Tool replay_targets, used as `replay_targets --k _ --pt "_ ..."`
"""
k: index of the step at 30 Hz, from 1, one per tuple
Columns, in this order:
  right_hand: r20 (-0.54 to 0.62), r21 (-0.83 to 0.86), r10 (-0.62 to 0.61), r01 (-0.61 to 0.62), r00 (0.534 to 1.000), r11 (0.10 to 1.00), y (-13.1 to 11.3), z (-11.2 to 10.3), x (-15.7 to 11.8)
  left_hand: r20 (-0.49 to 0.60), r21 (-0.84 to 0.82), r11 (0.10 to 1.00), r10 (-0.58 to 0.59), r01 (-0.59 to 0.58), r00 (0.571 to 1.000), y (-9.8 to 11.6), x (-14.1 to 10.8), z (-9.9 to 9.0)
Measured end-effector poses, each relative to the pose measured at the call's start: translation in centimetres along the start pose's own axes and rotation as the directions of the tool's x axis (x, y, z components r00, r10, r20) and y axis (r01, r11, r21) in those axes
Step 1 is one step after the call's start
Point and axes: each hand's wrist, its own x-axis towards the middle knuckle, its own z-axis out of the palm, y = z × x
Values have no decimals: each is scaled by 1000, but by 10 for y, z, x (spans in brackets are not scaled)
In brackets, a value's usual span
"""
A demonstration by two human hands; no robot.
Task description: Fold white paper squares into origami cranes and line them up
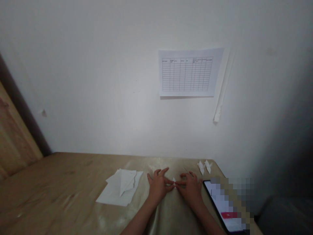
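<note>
Near the front middle of the table, my left hand (159, 185) and my right hand (188, 187) meet fingertip to fingertip. Between them is a small piece of folded white paper (174, 180), pinched from both sides; most of it is hidden by the fingers. The other fingers of both hands are raised and spread. Left of my left hand lies a stack of white paper sheets (114, 192), with a folded triangular piece on top. Beyond my right hand, two small folded paper figures (204, 167) lie by the table's far right corner.
A tablet or large phone (223, 209) with a lit screen lies along the table's right edge, close to my right forearm. The brown table (61, 189) meets a white wall carrying a printed chart (187, 73). A wooden panel (17, 130) stands at the left.
</note>
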Motion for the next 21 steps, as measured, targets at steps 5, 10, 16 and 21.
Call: replay_targets --k 5,10,16,21 --pt "44 -26 14 -12 999 1000 1 1 1 -22 45 999 15 -14 1000 -6 3 3" --pt "41 -30 11 -10 999 999 0 1 0 -25 98 995 22 -20 999 -9 4 5" --pt "47 -63 -5 8 999 998 -3 -2 -5 -35 117 993 18 -14 999 -10 2 8" --pt "25 -94 -33 35 999 995 -5 -1 -9 -29 94 994 -43 46 999 -10 1 12"
